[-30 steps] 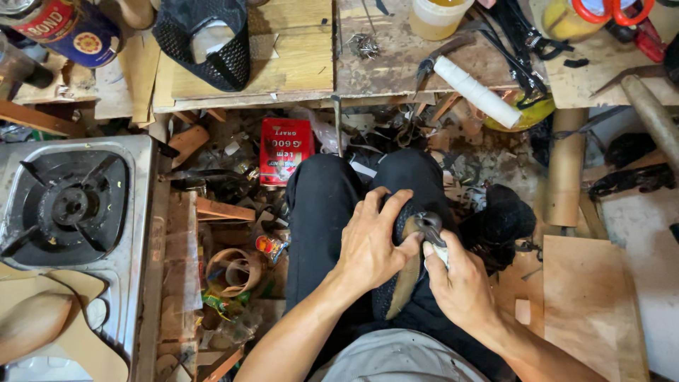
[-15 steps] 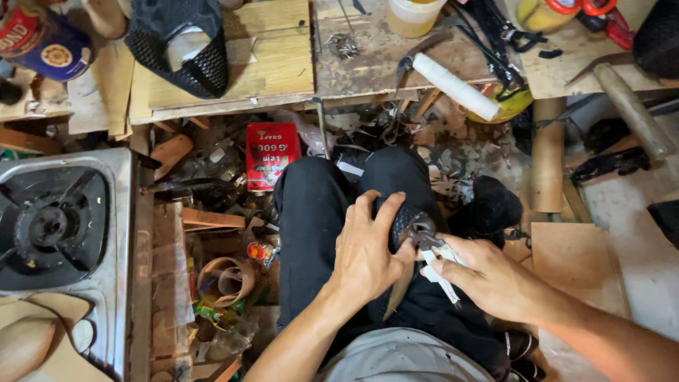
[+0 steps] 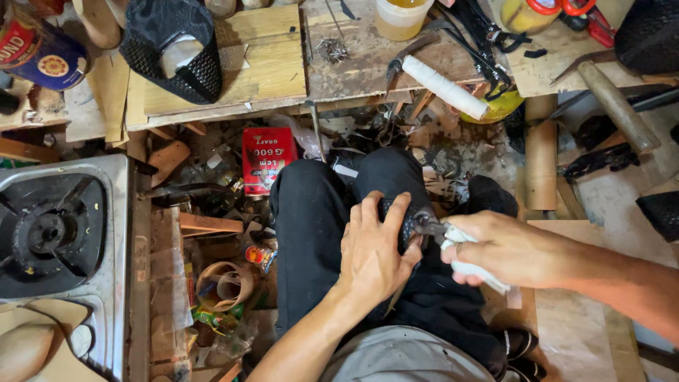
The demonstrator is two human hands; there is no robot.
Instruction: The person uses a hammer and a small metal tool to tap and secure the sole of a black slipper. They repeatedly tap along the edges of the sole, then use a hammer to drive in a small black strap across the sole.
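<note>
Two hands: both busy on one dark shoe (image 3: 403, 225), low on the lap, between the knees.
Left hand (image 3: 375, 258): spread over the shoe and pressing it down on the black trousers (image 3: 311, 233), fingers curled round its edge, thumb toward the right hand.
Right hand (image 3: 498, 247): closed in a fist round a handle wrapped in white cloth (image 3: 470, 269); the metal pliers (image 3: 430, 225) at its front bite the shoe's edge just beside the left thumb.
Change: the right hand has swung out to the right since half a second ago, and its forearm now lies nearly level across the picture; the pliers now stand clear of the shoe's side instead of tucked under the palm.
Reading: looks like a pull on the shoe's upper, the left hand bracing against it.
Against a second ago: the hands were then packed together over the shoe, and the view sat further off; the left hand has barely shifted.
Ahead of the hands: red can (image 3: 267, 159) on the littered floor, then the wooden bench (image 3: 269, 56) with a white roll (image 3: 444, 86) and a woven black shoe (image 3: 170, 46).
Left of the left hand: gas stove (image 3: 49, 226).
</note>
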